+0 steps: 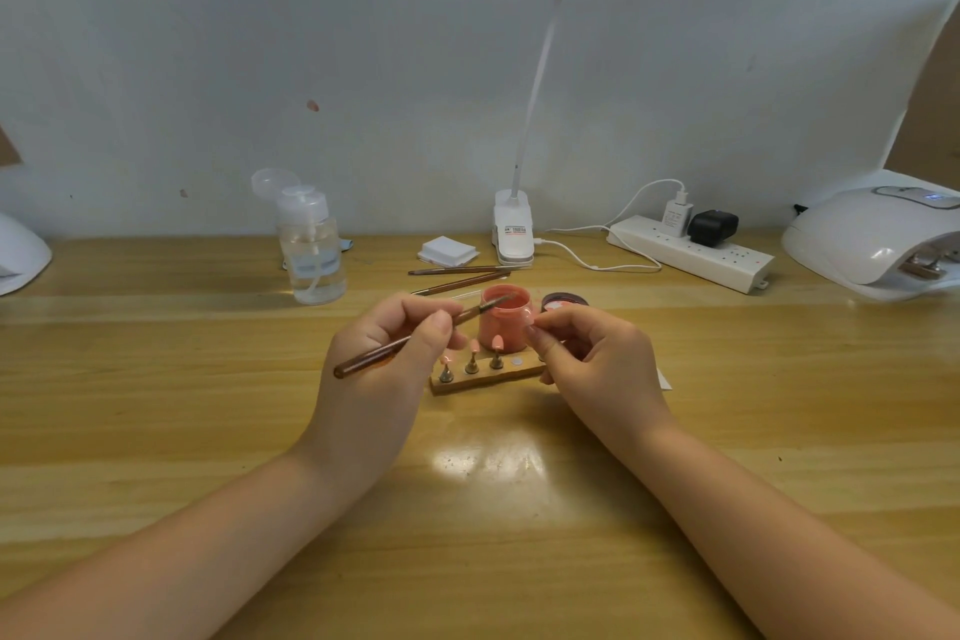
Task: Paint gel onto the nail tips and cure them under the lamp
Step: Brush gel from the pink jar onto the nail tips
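Both grips pinched: left hand [387,353] on brush [415,338], right hand [587,359] on nail tip [531,327].

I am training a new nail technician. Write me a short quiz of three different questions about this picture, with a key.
1. True or false: the left hand holds the thin brown brush with its tip over the open pink gel jar.
2. How many pink nail tips stand on the wooden holder strip?
3. Which side of the wooden table has the white curing lamp with something inside it: A. right, B. left, C. centre?

Key
1. True
2. Three
3. A
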Action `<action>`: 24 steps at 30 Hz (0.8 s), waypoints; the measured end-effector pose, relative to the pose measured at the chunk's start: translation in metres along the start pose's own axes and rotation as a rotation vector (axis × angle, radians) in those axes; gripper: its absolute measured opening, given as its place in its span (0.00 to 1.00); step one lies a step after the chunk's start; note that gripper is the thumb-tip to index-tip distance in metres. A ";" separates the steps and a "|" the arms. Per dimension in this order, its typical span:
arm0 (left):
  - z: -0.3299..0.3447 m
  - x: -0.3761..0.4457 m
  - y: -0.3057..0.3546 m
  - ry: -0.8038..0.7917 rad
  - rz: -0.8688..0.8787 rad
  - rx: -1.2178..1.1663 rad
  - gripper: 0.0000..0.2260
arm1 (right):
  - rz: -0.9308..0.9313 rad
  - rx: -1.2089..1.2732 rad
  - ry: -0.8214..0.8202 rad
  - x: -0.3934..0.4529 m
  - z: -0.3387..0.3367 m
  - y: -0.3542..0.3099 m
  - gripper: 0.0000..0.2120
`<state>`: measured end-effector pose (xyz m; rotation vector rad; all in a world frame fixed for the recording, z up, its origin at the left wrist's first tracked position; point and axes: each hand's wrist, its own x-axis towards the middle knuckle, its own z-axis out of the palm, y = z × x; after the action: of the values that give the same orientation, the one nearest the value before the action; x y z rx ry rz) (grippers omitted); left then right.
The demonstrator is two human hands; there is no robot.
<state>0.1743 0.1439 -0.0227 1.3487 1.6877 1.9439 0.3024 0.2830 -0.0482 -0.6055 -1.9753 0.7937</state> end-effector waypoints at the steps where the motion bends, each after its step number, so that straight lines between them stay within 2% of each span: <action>1: 0.000 -0.001 0.000 -0.035 0.004 0.005 0.07 | -0.002 -0.006 0.004 0.000 0.000 0.000 0.05; 3: 0.000 -0.003 0.000 -0.079 -0.002 -0.009 0.06 | -0.003 -0.018 0.012 0.000 0.000 0.000 0.05; 6: -0.001 -0.003 0.000 -0.051 0.006 -0.041 0.08 | -0.001 -0.025 0.018 0.000 0.001 0.001 0.05; 14: 0.002 -0.008 0.002 -0.130 0.063 0.059 0.07 | -0.011 -0.053 0.028 0.000 0.001 0.002 0.05; 18: 0.001 -0.009 0.003 -0.097 0.122 0.093 0.07 | -0.011 -0.054 0.028 0.000 0.001 0.002 0.05; 24: 0.002 -0.009 0.002 -0.134 0.094 0.102 0.06 | -0.006 -0.046 0.033 0.001 0.001 0.003 0.05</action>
<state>0.1820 0.1384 -0.0257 1.5839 1.7092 1.7922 0.3016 0.2848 -0.0501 -0.6356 -1.9683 0.7319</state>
